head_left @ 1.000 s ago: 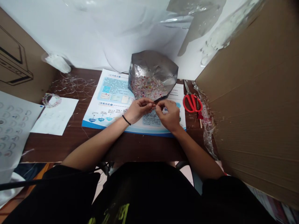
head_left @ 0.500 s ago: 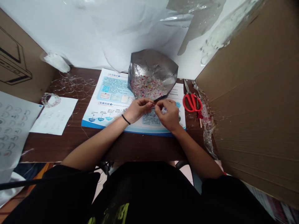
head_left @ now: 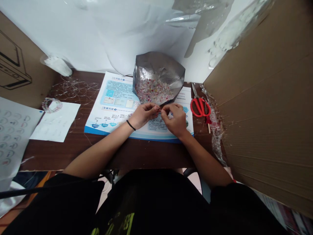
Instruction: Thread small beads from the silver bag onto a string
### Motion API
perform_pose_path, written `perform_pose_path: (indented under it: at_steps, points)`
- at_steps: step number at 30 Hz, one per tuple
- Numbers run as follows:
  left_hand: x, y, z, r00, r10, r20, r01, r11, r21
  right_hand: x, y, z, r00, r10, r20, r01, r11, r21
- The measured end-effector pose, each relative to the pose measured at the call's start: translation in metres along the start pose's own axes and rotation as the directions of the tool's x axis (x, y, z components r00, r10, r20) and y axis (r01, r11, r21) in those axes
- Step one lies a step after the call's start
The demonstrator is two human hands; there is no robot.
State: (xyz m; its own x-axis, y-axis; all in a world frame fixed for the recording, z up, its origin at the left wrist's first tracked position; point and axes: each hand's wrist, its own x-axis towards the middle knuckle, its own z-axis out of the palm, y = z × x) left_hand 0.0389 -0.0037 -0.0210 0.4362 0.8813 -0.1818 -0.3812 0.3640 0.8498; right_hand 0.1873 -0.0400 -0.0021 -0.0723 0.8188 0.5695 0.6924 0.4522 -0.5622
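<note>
First, head view: looking down at the table (head_left: pixel 73 153).
Left hand (head_left: pixel 144 114): fingertips pinched together.
Right hand (head_left: pixel 176 120): fingertips pinched together, meeting the left hand's.
Pinched item (head_left: pixel 160 111): too fine to identify, held between both hands above the printed leaflet (head_left: pixel 114 94).
Foil pouch (head_left: pixel 158 63): open, just beyond the hands, holding mixed beads (head_left: pixel 153 91).
Red-handled scissors (head_left: pixel 200 107): on the table, right of the leaflet.

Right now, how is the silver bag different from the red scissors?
The silver bag is shiny foil and much bigger than the red scissors, which have red handles and metal blades. The bag stands open and holds lots of colored beads; the scissors hold nothing. The bag sits on the poster, while the scissors lie flat on the table. Both are near the poster's far right corner.
</note>
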Motion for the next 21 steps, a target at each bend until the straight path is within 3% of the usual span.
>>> perform_pose_path:
  at_steps: [21]
  points:
    - [0.0009, -0.0021, -0.0019, 1.0, 0.004, 0.009, -0.004, 0.999, 0.037, 0.0002, 0.0023, -0.0003, 0.999, 0.009, 0.031, -0.009, 1.0, 0.004]
